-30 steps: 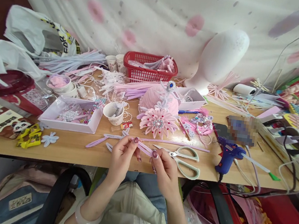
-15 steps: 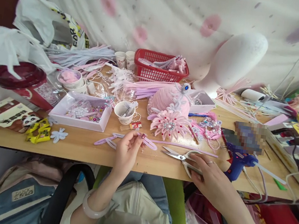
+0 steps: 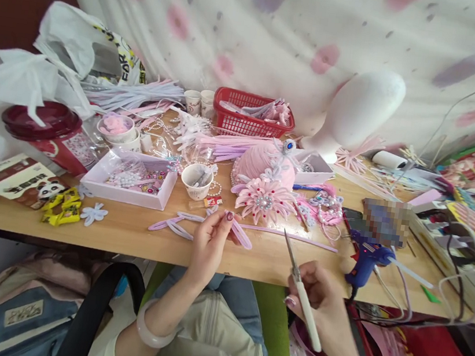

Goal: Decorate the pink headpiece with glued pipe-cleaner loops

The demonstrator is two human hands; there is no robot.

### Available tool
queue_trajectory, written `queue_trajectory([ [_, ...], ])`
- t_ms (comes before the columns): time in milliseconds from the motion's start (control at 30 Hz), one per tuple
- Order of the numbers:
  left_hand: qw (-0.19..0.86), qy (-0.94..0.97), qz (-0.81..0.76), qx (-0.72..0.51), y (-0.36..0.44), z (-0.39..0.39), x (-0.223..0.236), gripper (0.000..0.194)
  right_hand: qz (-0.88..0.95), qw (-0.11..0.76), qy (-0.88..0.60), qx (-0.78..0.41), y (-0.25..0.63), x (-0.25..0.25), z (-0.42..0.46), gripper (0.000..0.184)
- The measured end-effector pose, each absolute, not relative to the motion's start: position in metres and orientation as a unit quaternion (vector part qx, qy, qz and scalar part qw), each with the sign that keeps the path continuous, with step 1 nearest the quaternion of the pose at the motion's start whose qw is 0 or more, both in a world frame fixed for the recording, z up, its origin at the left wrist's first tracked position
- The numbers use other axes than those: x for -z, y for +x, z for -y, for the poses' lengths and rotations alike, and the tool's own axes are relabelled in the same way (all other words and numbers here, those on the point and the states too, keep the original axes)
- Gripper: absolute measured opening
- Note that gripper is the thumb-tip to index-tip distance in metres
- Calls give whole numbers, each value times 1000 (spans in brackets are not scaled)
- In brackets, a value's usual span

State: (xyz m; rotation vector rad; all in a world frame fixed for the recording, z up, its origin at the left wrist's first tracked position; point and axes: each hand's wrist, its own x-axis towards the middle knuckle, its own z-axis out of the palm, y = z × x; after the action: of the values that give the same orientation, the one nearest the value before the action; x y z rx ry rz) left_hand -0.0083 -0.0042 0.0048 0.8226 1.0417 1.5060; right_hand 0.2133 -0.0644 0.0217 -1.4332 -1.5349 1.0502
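Note:
My left hand (image 3: 210, 241) pinches a looped lilac pipe cleaner (image 3: 242, 236) between thumb and fingers, just above the table's front edge. My right hand (image 3: 313, 296) is closed around white-handled scissors (image 3: 302, 291), lifted off the table with the blades pointing up and away. Behind them, a straight lilac pipe cleaner (image 3: 295, 237) lies on the wood. To the left of my left hand rest more bent lilac and white pipe cleaners (image 3: 165, 224). A pink cap-like piece with a large pink flower (image 3: 264, 202) sits beyond both hands.
A blue glue gun (image 3: 369, 259) with cords stands right of my right hand. Left are a white box of beads (image 3: 160, 197), a paper cup (image 3: 196, 183), yellow wrappers (image 3: 62, 207) and a white flower (image 3: 93, 214). Behind stand a red basket (image 3: 248, 124) and a foam head (image 3: 360, 109).
My right hand has picked the scissors up from the table and turned them upright. My left hand still holds the looped pipe cleaner, and the view has shifted slightly.

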Motion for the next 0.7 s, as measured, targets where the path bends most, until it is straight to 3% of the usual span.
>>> queue_trajectory([
  [133, 567, 307, -392, -656, -8, 0, -16, 40, 597, 428, -514, -444, 177, -2, 68, 49],
  [400, 588, 247, -360, -681, 3, 0, -48, 39, 634, 390, -538, -397, 160, -15, 70, 46],
  [700, 591, 226, -352, -690, 15, -8, -52, 40, 657, 364, -565, -340, 165, -19, 63, 46],
])
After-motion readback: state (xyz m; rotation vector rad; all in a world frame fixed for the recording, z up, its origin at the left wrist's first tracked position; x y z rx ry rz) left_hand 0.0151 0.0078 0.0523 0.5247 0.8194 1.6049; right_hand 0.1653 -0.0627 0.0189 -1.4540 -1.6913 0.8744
